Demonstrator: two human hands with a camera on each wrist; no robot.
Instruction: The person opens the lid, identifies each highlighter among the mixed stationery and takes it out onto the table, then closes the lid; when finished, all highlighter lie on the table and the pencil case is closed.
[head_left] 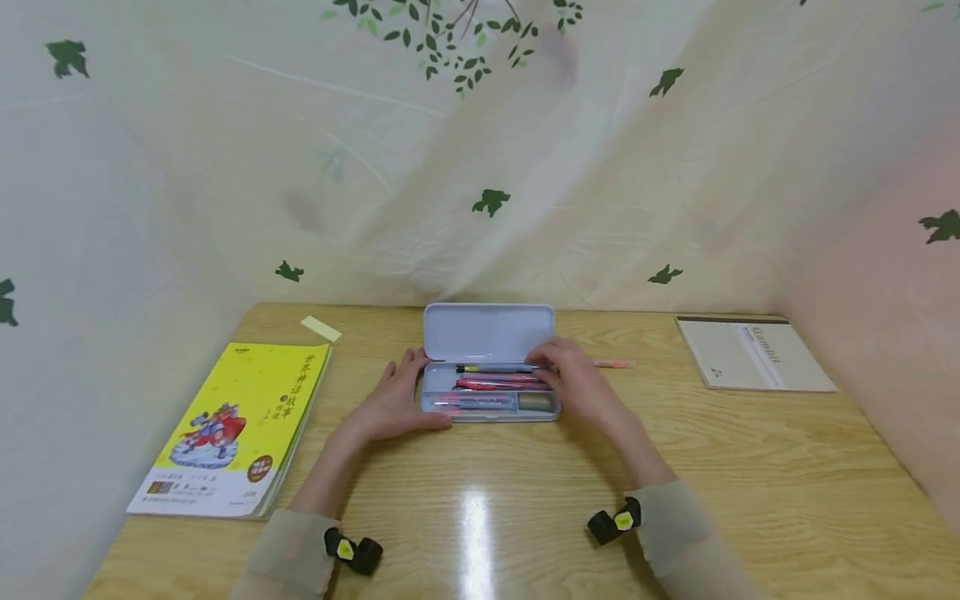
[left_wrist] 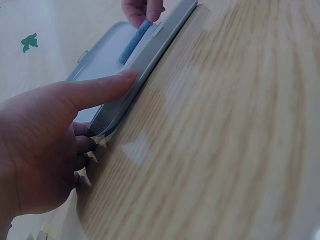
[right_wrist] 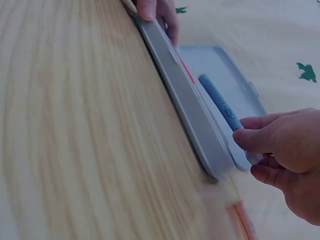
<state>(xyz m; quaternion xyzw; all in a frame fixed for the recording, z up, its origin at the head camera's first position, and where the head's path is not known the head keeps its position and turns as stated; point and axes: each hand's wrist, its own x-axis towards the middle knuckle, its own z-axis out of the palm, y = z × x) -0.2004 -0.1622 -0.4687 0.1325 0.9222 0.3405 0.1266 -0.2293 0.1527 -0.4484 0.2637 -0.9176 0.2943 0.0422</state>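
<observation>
A grey pencil case (head_left: 487, 410) lies open at the middle of the wooden table, its lid (head_left: 489, 332) standing up behind it. Several pens lie inside. My left hand (head_left: 401, 398) grips the case's left end, thumb along the front wall (left_wrist: 125, 80) and fingers curled behind the corner. My right hand (head_left: 570, 379) is at the case's right end and pinches the tip of a blue pen (right_wrist: 219, 102) that lies along the back row of the case (right_wrist: 187, 107). That pen (left_wrist: 141, 31) also shows from the left wrist, under the right hand's fingertips.
A yellow illustrated book (head_left: 240, 425) lies at the left of the table (head_left: 750, 483), with a pale sticky pad (head_left: 321, 328) behind it. A beige notebook (head_left: 753, 354) lies at the far right. One pink pen (head_left: 615, 363) rests loose beside the case. Leaf-printed fabric walls surround the table.
</observation>
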